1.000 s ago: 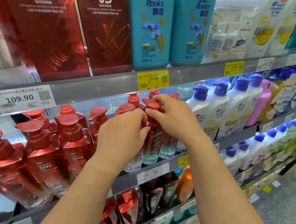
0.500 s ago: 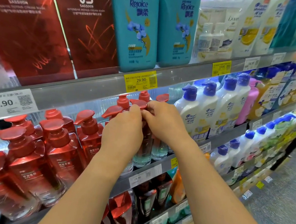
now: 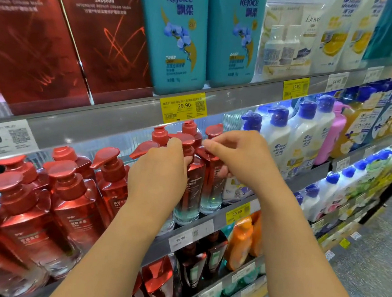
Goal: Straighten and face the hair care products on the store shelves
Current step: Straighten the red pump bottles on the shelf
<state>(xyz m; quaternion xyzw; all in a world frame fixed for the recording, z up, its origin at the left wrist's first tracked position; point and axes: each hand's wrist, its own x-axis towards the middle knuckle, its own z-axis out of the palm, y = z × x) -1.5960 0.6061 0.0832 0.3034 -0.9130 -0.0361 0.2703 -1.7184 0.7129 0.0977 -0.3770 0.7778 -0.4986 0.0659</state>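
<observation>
Both hands up at the second shelf (image 3: 110,130), working the same cluster of red-to-clear pump bottles. Left hand (image 3: 157,175) wraps the shoulder of one pump bottle (image 3: 192,184), fingers curled round it, bottle upright on the shelf edge with its red pump head just above the knuckles. Right hand (image 3: 239,157) has thumb and fingers curled round the neck of the neighbouring bottle (image 3: 212,190), touching the first one; fingertips sit at the pump collar. About four red pump heads show in this cluster behind the hands, exact count hidden. To the left, at least six solid red pump bottles (image 3: 72,198) in a loose group, several tilted and nozzles pointing different ways. Top shelf: two dark red VS Sassoon boxes (image 3: 109,39), two teal Rejoice bottles (image 3: 177,34), one clear Dove pack (image 3: 287,37). Right of the hands: four white bottles with blue caps (image 3: 298,139), then one pink bottle (image 3: 335,133). Yellow price tag (image 3: 183,106) reads 29.90, directly above the hands. Lower shelf shows two orange bottles (image 3: 241,241) and more dark red ones, partly blocked by arms.
</observation>
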